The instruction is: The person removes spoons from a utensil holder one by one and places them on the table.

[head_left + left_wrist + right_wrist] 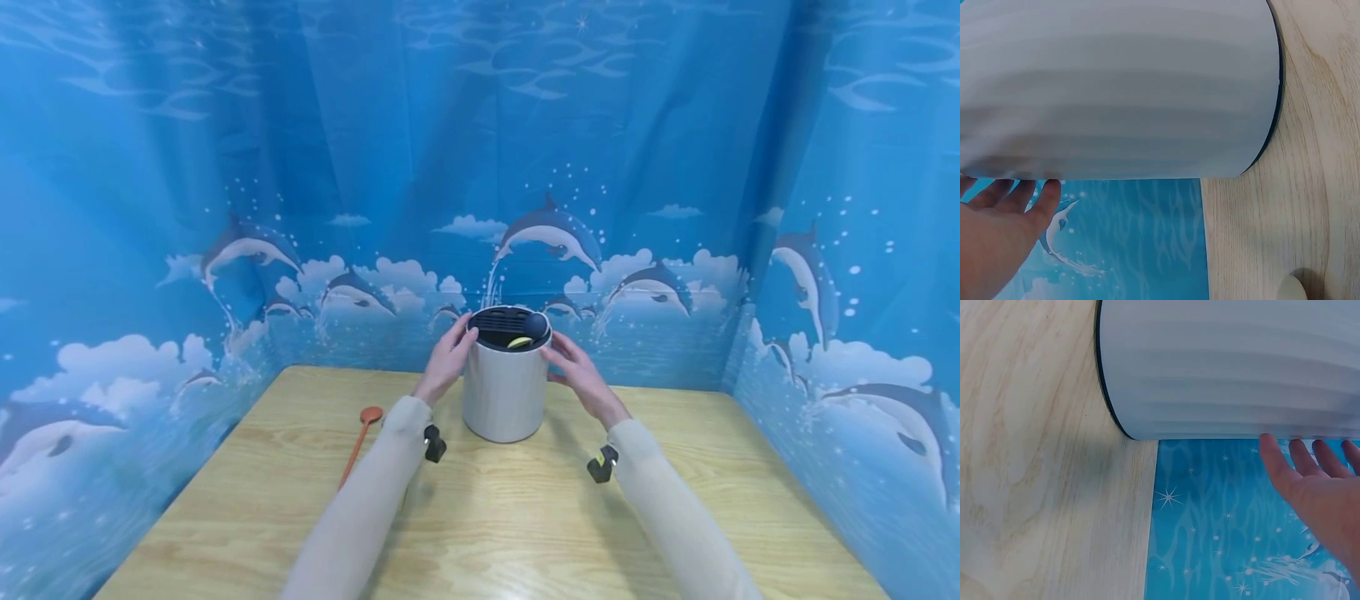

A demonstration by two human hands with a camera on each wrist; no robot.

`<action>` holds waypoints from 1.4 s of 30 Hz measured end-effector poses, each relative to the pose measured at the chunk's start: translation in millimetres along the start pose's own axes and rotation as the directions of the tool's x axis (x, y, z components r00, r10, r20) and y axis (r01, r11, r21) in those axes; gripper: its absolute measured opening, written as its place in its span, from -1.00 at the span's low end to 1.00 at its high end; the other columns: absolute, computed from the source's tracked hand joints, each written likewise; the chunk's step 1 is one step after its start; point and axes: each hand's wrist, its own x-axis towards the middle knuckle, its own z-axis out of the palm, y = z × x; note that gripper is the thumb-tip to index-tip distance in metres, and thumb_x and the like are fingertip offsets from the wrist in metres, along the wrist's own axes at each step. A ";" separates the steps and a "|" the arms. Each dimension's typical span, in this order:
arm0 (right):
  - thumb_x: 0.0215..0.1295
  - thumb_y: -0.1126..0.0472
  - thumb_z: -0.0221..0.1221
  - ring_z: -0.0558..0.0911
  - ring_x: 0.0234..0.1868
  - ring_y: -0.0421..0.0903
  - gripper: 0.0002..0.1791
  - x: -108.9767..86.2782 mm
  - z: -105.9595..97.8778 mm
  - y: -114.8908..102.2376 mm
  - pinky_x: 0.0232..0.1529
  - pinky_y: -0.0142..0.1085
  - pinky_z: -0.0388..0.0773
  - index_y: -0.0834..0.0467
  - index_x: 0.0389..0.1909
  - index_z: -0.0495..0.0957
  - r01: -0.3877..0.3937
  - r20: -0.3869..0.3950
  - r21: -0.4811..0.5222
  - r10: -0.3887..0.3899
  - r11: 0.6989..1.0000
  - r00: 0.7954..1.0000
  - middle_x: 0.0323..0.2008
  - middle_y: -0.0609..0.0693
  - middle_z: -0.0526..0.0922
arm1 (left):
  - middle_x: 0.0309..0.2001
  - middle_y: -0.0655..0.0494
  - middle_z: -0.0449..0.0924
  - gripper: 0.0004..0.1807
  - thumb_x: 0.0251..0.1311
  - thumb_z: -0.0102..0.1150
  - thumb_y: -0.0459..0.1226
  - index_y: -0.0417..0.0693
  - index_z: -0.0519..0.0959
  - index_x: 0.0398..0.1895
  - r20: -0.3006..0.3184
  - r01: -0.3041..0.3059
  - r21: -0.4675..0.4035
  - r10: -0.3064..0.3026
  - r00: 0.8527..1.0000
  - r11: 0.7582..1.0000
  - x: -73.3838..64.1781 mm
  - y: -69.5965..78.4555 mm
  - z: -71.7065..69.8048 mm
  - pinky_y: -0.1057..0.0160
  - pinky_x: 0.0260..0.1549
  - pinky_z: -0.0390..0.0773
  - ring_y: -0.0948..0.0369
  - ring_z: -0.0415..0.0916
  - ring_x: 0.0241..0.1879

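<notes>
A light grey, ribbed utensil holder [504,396] stands upright on the table. Inside its dark rim lie black slats, a round dark utensil head [536,326] and a yellow-green piece [519,342]. On the holder's left side, my left hand [449,354] touches the wall near the top, thumb in front. My right hand [583,377] rests against the opposite side, a little lower. Both wrist views show slightly bent, spread fingers with their tips right at the ribbed wall; my right hand [1319,481] has one fingertip plainly on it. An orange spoon [362,435] lies left of the holder.
The wooden table [510,533] ends behind the holder at a blue curtain [420,167] printed with dolphins. More curtain hangs on both sides. Part of a pale rounded object [1291,289] shows on the table in the left wrist view. The left sleeve overlaps the spoon's handle end.
</notes>
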 end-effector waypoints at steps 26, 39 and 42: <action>0.28 0.07 0.31 0.67 -0.16 -0.15 -0.57 -16.1 12.2 -9.4 -0.20 -0.28 0.68 0.27 0.04 0.60 0.184 -0.343 -0.067 -0.196 0.981 0.919 -0.21 -0.18 0.71 | 0.55 0.17 0.05 -0.36 0.44 -0.23 0.20 0.34 0.09 0.54 -0.021 0.063 0.023 -0.063 0.998 0.998 -1.9 -1.0 1.7 -0.18 0.41 0.16 0.03 0.04 0.51; 0.21 -0.03 0.35 0.62 -0.14 -0.18 -0.61 -17.4 31.6 -28.6 -0.18 -0.41 0.61 0.12 -0.05 0.70 0.255 -0.276 -0.237 -0.317 0.937 0.907 -0.09 0.10 0.71 | 0.55 0.13 0.05 -0.35 0.44 -0.24 0.21 0.36 0.07 0.54 -0.016 0.068 0.017 -0.068 0.998 0.998 -2.9 2.1 2.4 -0.18 0.41 0.17 0.02 0.05 0.51; 0.21 0.02 0.36 0.60 -0.22 -0.15 -0.67 -14.9 34.4 -30.4 -0.27 -0.45 0.55 0.09 -0.07 0.71 0.281 -0.264 -0.295 -0.361 0.913 0.894 -0.19 0.10 0.71 | 0.55 0.11 0.05 -0.35 0.45 -0.24 0.20 0.34 0.07 0.54 -0.020 0.074 0.022 -0.074 0.997 0.997 -2.6 3.4 3.4 -0.18 0.40 0.18 0.01 0.06 0.51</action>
